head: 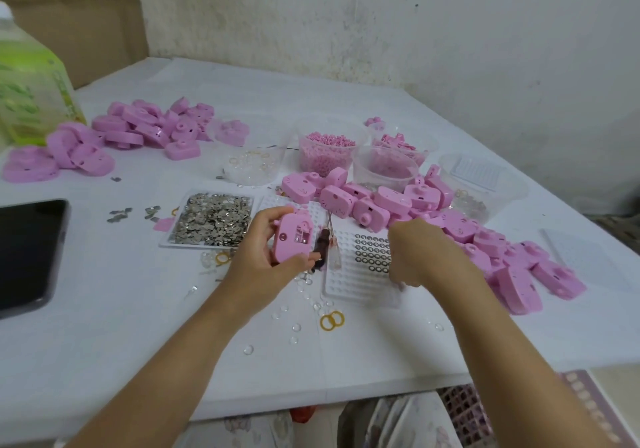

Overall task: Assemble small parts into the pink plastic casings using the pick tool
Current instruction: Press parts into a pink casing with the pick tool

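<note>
While the left hand [263, 257] grips a pink casing [292, 240], thumb and fingers wrapped round its sides with the open back turned up, the right hand [414, 257] hangs knuckles-up over the right side of the white grid tray [360, 288]. It is blurred, and I cannot tell whether its fingers pinch anything. Two pick tools [323, 247] lie between the hands, held by neither. Judging by that, the step is fetching a small ring [372, 252] from the tray's filled rows. The casing should be held level, opening up, and a pick taken by its handle with the tip pointing away from the left fingers. Room is tight. A heap of casings [485, 240] crowds the right wrist, a tray of metal bits [214, 219] sits just beyond the left hand, and loose clear beads [295, 327] litter the near table [131, 309]. Barer surface lies toward the table's front edge, well apart from the phone [27, 250] at far left.
</note>
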